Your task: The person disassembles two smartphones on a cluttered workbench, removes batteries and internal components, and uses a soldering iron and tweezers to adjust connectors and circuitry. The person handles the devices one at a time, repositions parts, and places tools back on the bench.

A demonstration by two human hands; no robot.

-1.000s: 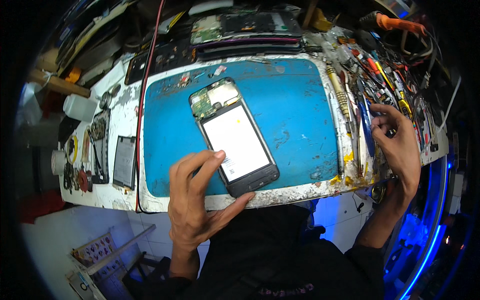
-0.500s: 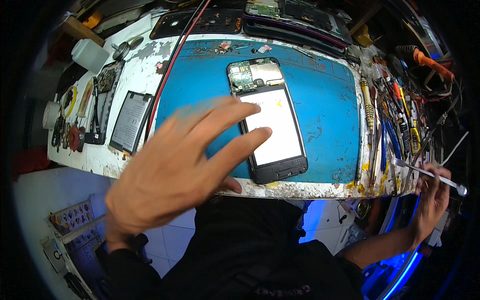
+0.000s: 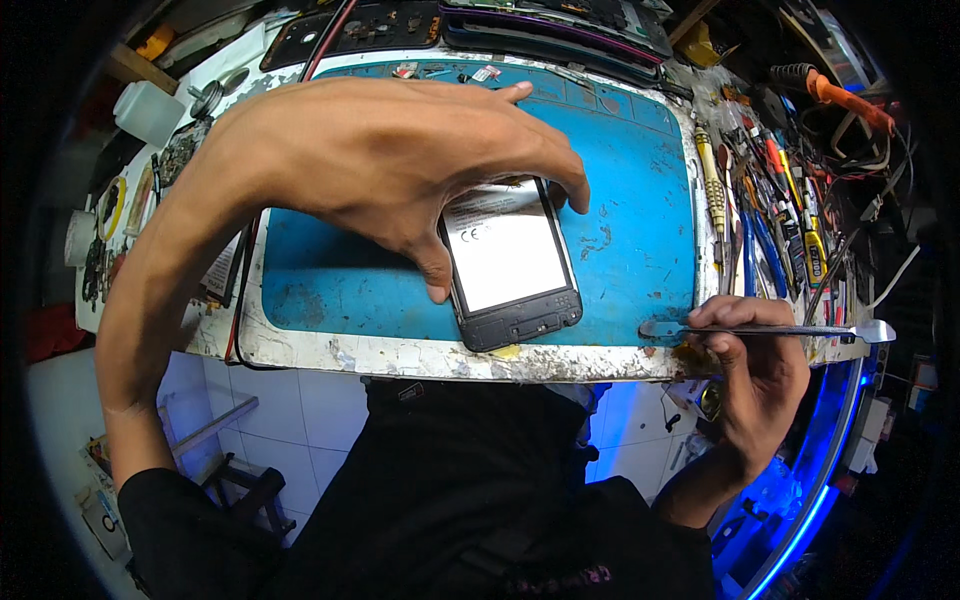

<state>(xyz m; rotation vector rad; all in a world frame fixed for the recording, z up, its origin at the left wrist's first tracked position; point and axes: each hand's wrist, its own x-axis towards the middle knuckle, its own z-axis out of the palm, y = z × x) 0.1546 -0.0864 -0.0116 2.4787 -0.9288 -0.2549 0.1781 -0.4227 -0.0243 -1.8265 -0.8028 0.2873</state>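
Note:
An opened phone [image 3: 520, 322] lies on the blue work mat [image 3: 630, 250], its back off and a white battery [image 3: 505, 265] showing inside. My left hand [image 3: 400, 160] arches over its upper half and hides the circuit board end. The thumb presses at the phone's left edge, while a bent finger comes down along the right side; other fingertips are hidden. At the mat's front right corner, my right hand [image 3: 755, 370] is closed around a thin double-ended metal pry tool [image 3: 800, 330]. Its flat tip at the left lies over the mat, apart from the phone.
Several screwdrivers and tweezers [image 3: 770, 210] crowd the right side. Phone frames [image 3: 560, 45] are stacked at the back, beside a dark back cover [image 3: 350, 38]. A red and black cable [image 3: 330, 35] crosses the left. A white container [image 3: 148, 113] stands farther left.
My left hand has moved forward and right, over the phone, its fingers now around the sides. My right hand has brought the pry tool leftward to the mat's corner. The view has shifted slightly.

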